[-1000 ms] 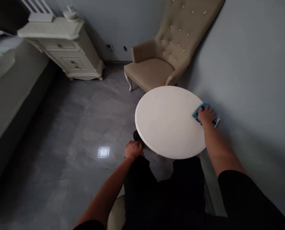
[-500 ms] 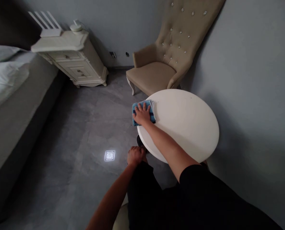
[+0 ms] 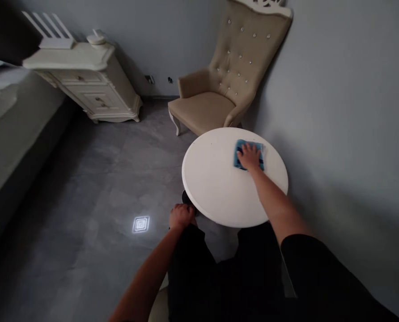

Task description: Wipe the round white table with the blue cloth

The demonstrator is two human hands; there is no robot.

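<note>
My right hand (image 3: 249,156) lies flat on a folded blue cloth (image 3: 237,163) with dark stripes. Its fingers are spread, pressing the cloth against the white round table (image 3: 216,188), towards the far right of the top. Lower down, beyond the table's left edge, my left hand (image 3: 181,215) rests on my knee. Its fingers are bent together over the knee, and the fingertips are partly hidden. That hand touches neither the cloth nor the table.
A tan tufted armchair (image 3: 206,109) stands just behind the table. A white nightstand (image 3: 102,96) carries a white router (image 3: 55,42). A bed (image 3: 21,116) lies to the left. Close on the right is a grey wall (image 3: 347,112). A light pattern (image 3: 141,224) shows on the floor.
My right hand has slid the cloth from the table's left edge across to the far right part. My left hand stays on the knee. The view has shifted slightly.
</note>
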